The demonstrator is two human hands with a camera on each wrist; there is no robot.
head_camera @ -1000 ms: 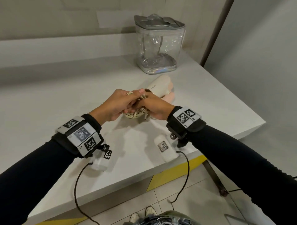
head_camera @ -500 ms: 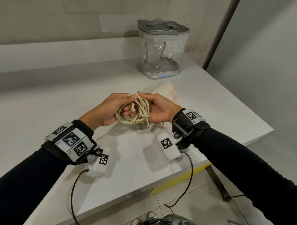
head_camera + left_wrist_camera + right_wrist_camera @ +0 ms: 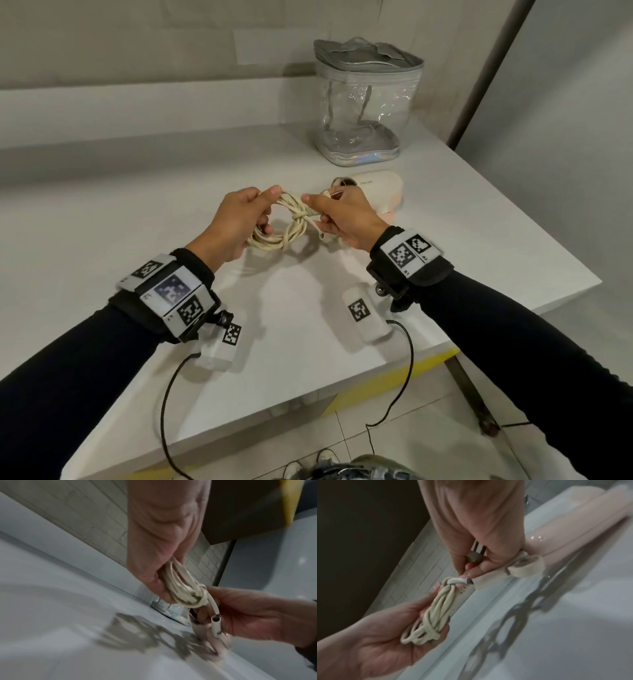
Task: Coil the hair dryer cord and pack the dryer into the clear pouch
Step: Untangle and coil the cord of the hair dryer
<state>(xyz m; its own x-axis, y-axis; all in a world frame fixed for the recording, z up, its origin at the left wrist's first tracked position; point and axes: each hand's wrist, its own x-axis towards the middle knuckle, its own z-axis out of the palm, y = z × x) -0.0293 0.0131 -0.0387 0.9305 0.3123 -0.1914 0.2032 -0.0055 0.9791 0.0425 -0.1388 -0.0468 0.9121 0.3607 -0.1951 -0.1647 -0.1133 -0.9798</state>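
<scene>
Left of the cord bundle point(image 3: 291, 222): one left hand point(image 3: 236, 226), fingers curled through the cream loops, thumb pinching their top. Held above the white desk point(image 3: 102, 212), clear of its surface. In the right wrist view, several loops lying across the left palm point(image 3: 373, 635), gathered at one end by a turn of cord wound around them.

At the bundle's right end: one right hand point(image 3: 342, 216), fingers and thumb closed on the cord just past the wrapped turn. Plug point(image 3: 473, 558) tucked in the same grip, two metal prongs showing between the fingers. A short stiff sleeve of cord point(image 3: 215, 626) hanging below that hand.

Behind the right hand, beyond the bundle: one pale pink hair dryer point(image 3: 376, 186) lying on its side on the desk, partly hidden by the knuckles.

Farther back from the bundle, towards the wall: one clear pouch point(image 3: 366, 102) standing upright, grey fabric top and handle, shiny band round its base. Nothing plainly visible inside but reflections and the far seams.

Below the bundle, nearer the desk edge: two small white boxes with black-and-white markers, one point(image 3: 222, 346) under the left wrist, one point(image 3: 363, 318) under the right, each with a black cable running off the edge.
</scene>
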